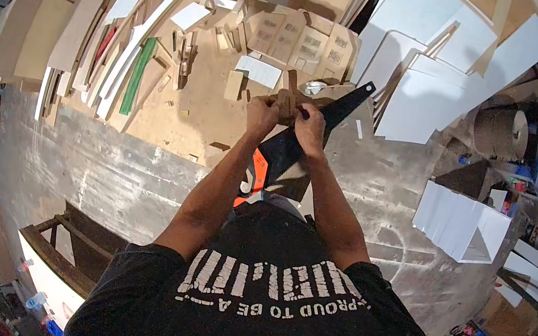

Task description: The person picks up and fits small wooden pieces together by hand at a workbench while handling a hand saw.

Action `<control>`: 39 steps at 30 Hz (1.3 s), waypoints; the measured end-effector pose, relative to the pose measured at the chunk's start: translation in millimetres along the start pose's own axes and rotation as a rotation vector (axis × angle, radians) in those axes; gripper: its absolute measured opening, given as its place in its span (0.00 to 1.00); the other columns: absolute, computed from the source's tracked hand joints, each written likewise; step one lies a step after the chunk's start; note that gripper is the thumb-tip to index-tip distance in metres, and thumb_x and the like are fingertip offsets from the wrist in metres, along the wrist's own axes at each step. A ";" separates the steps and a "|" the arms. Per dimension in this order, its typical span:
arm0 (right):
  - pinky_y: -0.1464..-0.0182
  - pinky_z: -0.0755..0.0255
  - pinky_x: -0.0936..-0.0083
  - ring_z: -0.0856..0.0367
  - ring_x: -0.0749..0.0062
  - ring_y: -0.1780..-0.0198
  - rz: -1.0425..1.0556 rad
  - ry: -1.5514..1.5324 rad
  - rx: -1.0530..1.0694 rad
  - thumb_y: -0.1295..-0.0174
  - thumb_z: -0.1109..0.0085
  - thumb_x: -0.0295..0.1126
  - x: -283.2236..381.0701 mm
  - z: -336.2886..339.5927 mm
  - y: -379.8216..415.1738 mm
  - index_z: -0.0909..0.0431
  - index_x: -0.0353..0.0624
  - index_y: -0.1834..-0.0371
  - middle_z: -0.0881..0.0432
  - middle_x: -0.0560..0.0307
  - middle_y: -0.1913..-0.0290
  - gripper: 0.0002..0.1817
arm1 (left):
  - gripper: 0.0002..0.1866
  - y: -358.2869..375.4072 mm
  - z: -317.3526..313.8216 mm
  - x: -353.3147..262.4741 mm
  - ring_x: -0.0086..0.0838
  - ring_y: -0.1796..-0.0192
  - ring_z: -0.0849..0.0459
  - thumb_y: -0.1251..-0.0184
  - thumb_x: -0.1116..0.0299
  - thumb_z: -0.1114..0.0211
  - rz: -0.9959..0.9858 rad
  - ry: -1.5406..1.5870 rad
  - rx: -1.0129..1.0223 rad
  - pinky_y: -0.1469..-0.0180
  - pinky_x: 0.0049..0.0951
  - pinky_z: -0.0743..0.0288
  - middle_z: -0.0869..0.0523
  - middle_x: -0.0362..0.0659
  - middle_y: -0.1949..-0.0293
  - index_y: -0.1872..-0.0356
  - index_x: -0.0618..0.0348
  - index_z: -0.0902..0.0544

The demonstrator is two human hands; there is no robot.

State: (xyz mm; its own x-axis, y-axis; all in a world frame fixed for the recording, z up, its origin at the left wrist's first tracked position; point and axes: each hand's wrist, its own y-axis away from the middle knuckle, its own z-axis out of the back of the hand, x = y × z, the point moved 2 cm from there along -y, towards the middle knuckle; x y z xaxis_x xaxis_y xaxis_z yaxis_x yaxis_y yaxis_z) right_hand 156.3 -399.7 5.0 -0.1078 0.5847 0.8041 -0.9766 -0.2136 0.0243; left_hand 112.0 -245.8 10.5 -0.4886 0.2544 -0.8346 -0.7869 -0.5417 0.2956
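Note:
My left hand [263, 116] is closed, its fingertips on the left side of a small brown wooden block [286, 105]. At the block's right side, my right hand [309, 130] has its fingers pinched together around something small and dark that I cannot make out. A thin wooden strip [292, 80] rises from the block. Beneath my right wrist lies a handsaw [346, 104] with a black blade, pointing away to the upper right. Its orange handle [255, 173] is close to my body, partly hidden by my left forearm.
Long wooden and white strips, one of them green [138, 76], lie at the left. Cardboard boxes [298, 45] stand at the back. White panels [427, 88] lean at the back right. A white open box [462, 224] stands on the floor at the right.

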 end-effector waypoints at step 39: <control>0.57 0.23 0.65 0.15 0.52 0.59 -0.154 -0.233 0.038 0.38 0.37 0.31 -6.1 10.3 22.3 0.20 0.39 0.58 0.15 0.45 0.61 0.09 | 0.17 34.6 60.1 23.6 0.53 0.54 0.15 0.35 0.64 0.38 -0.265 -0.475 -0.006 0.56 0.50 0.19 0.19 0.52 0.52 0.45 0.45 0.20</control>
State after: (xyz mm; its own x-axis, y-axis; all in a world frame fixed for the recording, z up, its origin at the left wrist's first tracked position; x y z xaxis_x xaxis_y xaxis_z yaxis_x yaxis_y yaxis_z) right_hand 137.1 -416.1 6.8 0.0909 0.4178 0.9040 -0.9701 -0.1680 0.1752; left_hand 50.6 -210.4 29.1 -0.3912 0.7165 -0.5776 -0.9049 -0.4138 0.0996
